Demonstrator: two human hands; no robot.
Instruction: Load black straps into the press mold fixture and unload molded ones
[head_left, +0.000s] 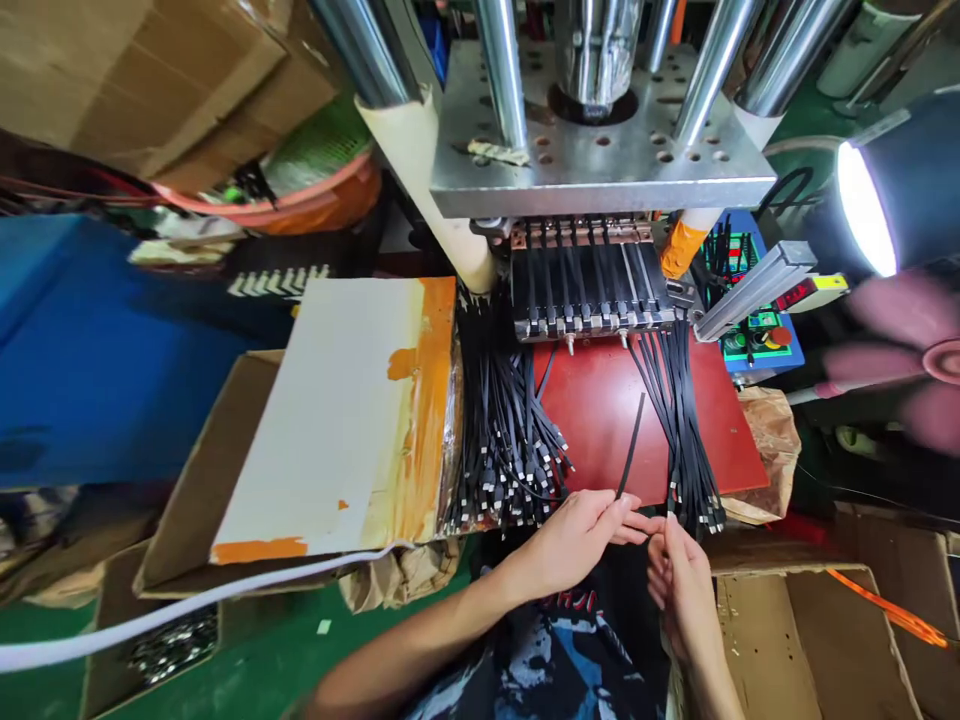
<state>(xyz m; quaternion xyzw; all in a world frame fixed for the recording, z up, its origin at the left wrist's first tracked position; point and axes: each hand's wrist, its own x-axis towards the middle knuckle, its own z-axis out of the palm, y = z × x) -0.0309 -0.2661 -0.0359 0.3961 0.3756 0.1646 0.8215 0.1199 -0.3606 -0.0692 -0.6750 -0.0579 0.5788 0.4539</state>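
My left hand is closed on a short black cable, which sticks up from between its thumb and fingers over the red board. Beside it, my right hand pinches the small plug at the lower end of a black cable from the right-hand bundle; the fingertips of both hands nearly meet. A thick pile of black cables with metal plugs lies to the left. Ahead, a row of black cables sits side by side in the press fixture.
The steel press plate with its upright rods stands above the fixture. A white board with orange tape lies left. At right are a control box, a lit lamp, a pink fan and an open carton.
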